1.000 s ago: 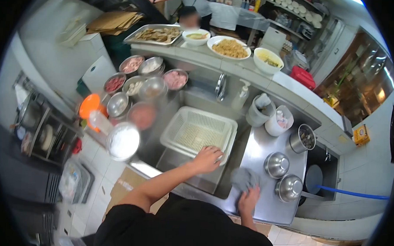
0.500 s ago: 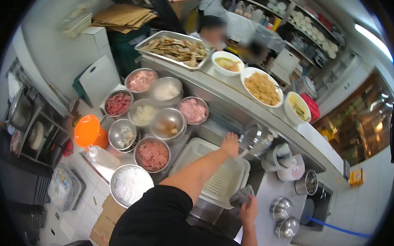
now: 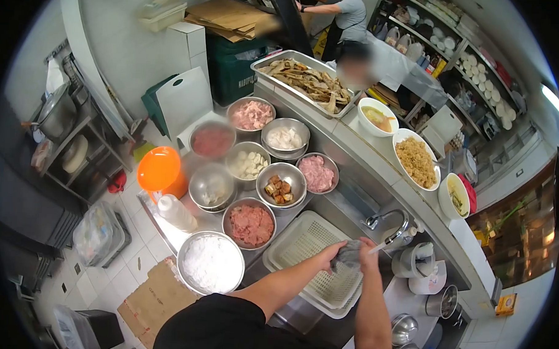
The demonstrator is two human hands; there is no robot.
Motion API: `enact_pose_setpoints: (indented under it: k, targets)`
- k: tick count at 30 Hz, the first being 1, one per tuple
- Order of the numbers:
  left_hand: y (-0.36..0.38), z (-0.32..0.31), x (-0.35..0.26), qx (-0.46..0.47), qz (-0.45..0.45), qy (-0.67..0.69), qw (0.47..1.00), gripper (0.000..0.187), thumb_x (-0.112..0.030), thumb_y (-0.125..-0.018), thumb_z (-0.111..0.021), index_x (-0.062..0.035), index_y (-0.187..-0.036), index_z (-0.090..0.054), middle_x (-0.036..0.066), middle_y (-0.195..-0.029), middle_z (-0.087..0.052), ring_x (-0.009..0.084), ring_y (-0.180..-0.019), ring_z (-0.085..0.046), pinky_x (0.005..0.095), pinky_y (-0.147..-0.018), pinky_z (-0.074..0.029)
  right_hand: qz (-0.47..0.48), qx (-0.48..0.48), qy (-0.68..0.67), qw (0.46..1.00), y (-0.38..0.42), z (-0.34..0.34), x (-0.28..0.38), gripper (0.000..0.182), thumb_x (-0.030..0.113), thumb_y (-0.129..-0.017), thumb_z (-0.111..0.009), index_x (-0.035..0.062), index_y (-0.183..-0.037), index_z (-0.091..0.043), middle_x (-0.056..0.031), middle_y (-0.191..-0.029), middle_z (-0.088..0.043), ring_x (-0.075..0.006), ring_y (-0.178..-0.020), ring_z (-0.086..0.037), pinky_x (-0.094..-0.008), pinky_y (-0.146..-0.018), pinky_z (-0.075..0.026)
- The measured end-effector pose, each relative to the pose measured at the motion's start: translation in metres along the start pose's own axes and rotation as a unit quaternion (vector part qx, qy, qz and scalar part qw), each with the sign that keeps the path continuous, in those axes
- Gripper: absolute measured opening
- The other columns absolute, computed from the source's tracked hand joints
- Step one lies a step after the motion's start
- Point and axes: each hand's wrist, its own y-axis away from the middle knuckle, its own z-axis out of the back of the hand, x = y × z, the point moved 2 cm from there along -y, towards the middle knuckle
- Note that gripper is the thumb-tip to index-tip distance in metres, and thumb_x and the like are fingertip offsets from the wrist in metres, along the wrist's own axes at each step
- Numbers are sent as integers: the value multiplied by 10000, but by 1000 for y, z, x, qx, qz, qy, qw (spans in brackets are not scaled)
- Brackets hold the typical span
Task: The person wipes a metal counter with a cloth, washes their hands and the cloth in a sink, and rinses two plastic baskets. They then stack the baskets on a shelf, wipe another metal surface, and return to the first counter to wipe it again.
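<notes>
Both hands are together over the sink, under the tip of the curved faucet (image 3: 404, 224). My left hand (image 3: 329, 256) is closed on one side of a bunched grey cloth (image 3: 349, 257). On the cloth's other side, my right hand (image 3: 368, 256) grips it, close to the faucet's spout. Below the hands a white perforated plastic basket (image 3: 299, 235) sits in the sink, partly covered by my left forearm.
Left of the sink are several metal bowls, one with ground meat (image 3: 249, 223), another with white powder (image 3: 210, 262). An orange container (image 3: 162, 172) and a squeeze bottle (image 3: 177, 213) stand beside them. The upper ledge holds a metal tray (image 3: 307, 82) and fried rice (image 3: 415, 162). People stand beyond.
My left hand has moved from the faucet down to the grey cloth. My right hand has brought the cloth up under the spout. The view has shifted.
</notes>
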Motion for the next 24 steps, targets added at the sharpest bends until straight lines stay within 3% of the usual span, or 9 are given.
enact_pose_setpoints:
  k: [2, 5, 6, 8, 16, 19, 21, 23, 24]
  targets:
    - [-17, 1, 4, -18, 8, -38, 999, 513, -530, -945, -411, -99, -1156, -592, 140, -1145, -633, 297, -1048, -610, 422, -872, -494, 182, -63, 199, 961, 14, -28, -8, 263, 168, -830, -512, 10, -962, -676, -215, -925, -673, -315, -828, -647, -388, -732, -499]
    - [-61, -2, 33, 516, -188, 334, 766, 472, -435, -945, -427, -82, -1220, -576, 155, -1111, -627, 283, -970, -617, 421, -864, -489, 199, -133, 415, 878, 68, -59, 34, 291, 238, -828, -546, -33, -869, -643, -167, -787, -661, -258, -721, -626, -382, -712, -503]
    - [-71, -29, 10, 511, -189, 332, 770, 472, -435, -945, -427, -82, -1220, -576, 155, -1111, -627, 283, -970, -617, 421, -864, -489, 197, -130, 410, 881, 60, -49, 28, 291, 238, -828, -546, -33, -869, -643, -167, -787, -661, -258, -721, -626, -382, -712, -503]
    - [16, -50, 6, -83, -108, -3, 991, 372, -319, -940, -473, -79, -1196, -596, 140, -1035, -648, 255, -877, -637, 383, -804, -513, 74, -122, 178, 974, 24, -17, 15, 322, 262, -845, -509, -1, -905, -685, -228, -842, -668, -357, -824, -653, -413, -743, -499]
    - [18, -32, 3, -83, -111, 96, 986, 350, -324, -933, -572, -18, -1091, -637, 147, -1057, -657, 266, -925, -646, 405, -809, -509, 186, -58, 245, 950, 58, -29, 25, 398, 396, -868, -572, 18, -866, -698, -240, -850, -680, -404, -788, -651, -455, -732, -494]
    - [35, -40, 1, -153, -95, -81, 980, 397, -382, -951, -534, -50, -1148, -628, 148, -1120, -653, 281, -992, -630, 425, -884, -483, 23, -74, 284, 956, 25, 5, 11, 380, 397, -874, -593, 32, -881, -698, -235, -873, -679, -405, -809, -647, -448, -748, -493]
    - [35, -32, 4, -199, -26, -108, 974, 395, -390, -965, -496, -54, -1130, -620, 136, -1090, -653, 272, -967, -632, 440, -884, -488, -103, -13, -42, 994, 19, 0, 3, 414, 384, -896, -601, -20, -838, -672, -236, -808, -660, -370, -769, -625, -429, -702, -481]
    - [7, -3, 14, -221, 7, -121, 968, 396, -394, -973, -477, -55, -1121, -616, 130, -1075, -654, 268, -954, -633, 448, -885, -490, -29, 14, 2, 999, 28, -25, -1, 391, 380, -878, -600, -3, -848, -672, -244, -840, -662, -397, -773, -633, -462, -707, -483]
    - [-35, 25, 28, 56, -39, 6, 998, 393, -387, -980, -455, -49, -1108, -611, 135, -1073, -651, 272, -956, -635, 453, -863, -499, 45, 39, 47, 997, 37, -41, 1, 370, 377, -861, -598, 14, -858, -673, -252, -872, -664, -424, -776, -640, -496, -712, -485]
